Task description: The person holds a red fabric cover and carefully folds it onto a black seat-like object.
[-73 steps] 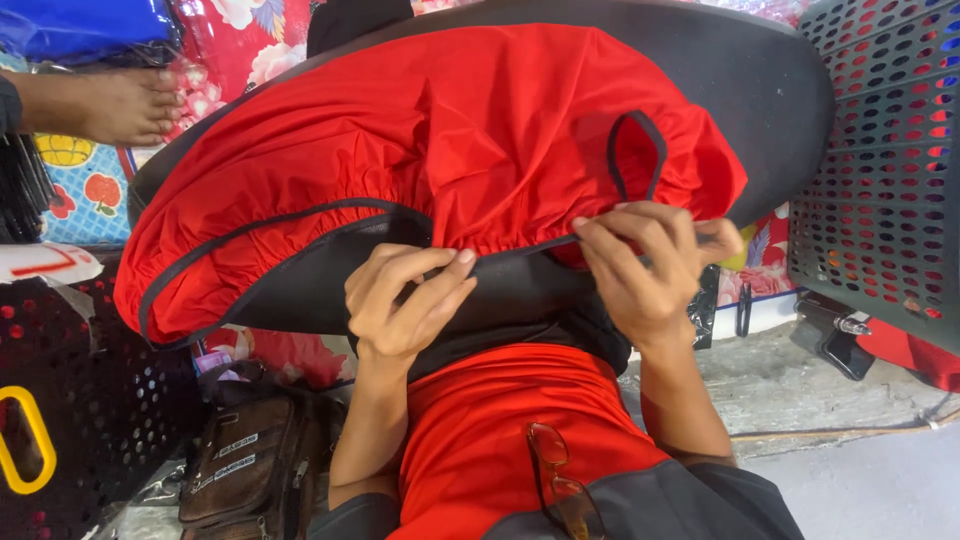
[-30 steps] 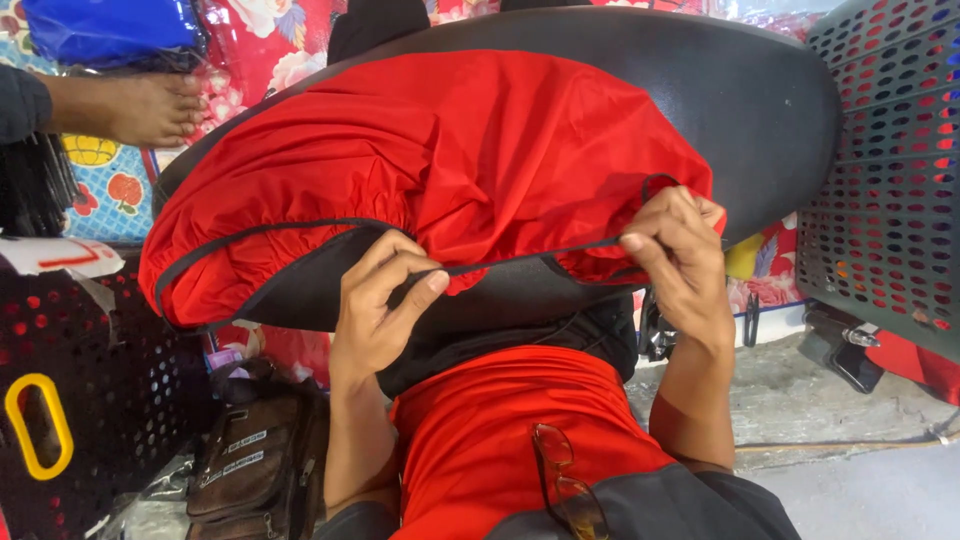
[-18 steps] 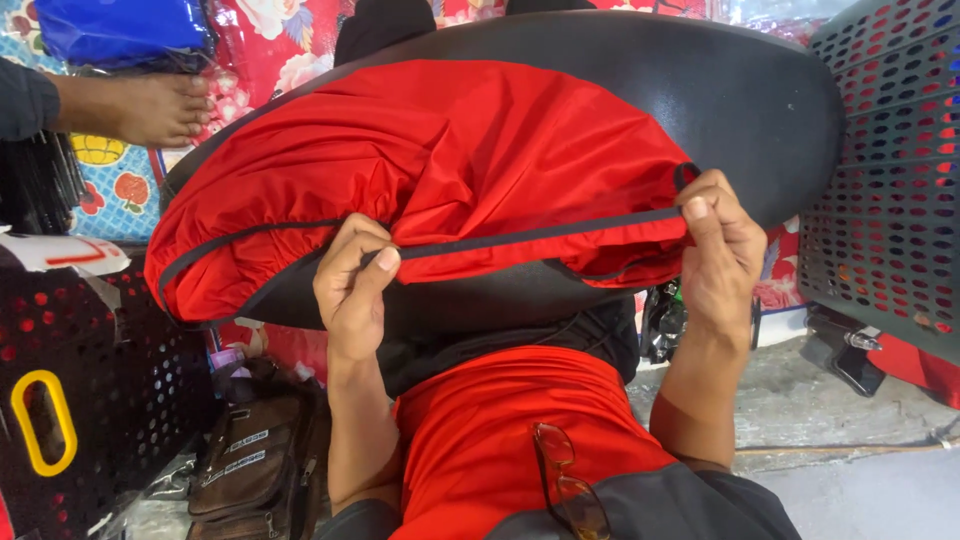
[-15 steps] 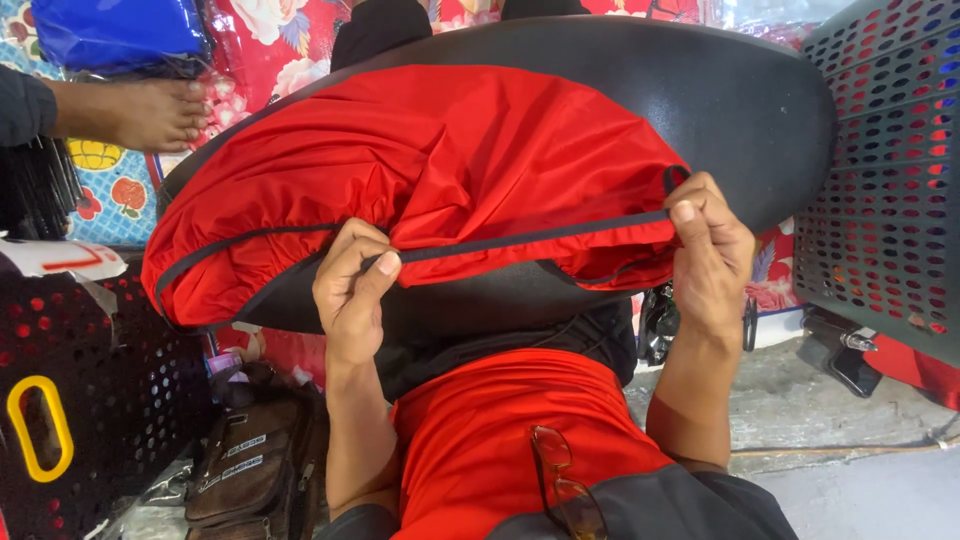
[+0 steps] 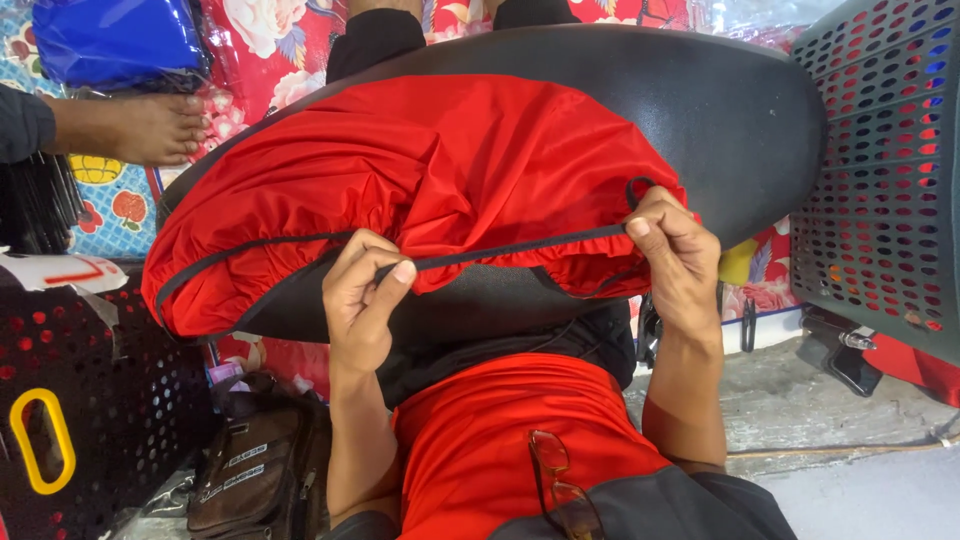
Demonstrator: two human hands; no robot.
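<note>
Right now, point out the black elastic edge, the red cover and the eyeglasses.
black elastic edge [image 5: 520, 245], head view, stretched run between both hands
red cover [image 5: 440, 160], head view, gathered middle of the fabric
eyeglasses [image 5: 560, 485], head view, upper lens

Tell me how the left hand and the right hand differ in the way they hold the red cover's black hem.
The left hand pinches the black hem near its middle, fingers curled, while the right hand grips it at the end, by a small loop. The left hand sits lower over the black seat; the right hand is raised nearer the seat's edge. Both pull the red cover taut between them.
</note>
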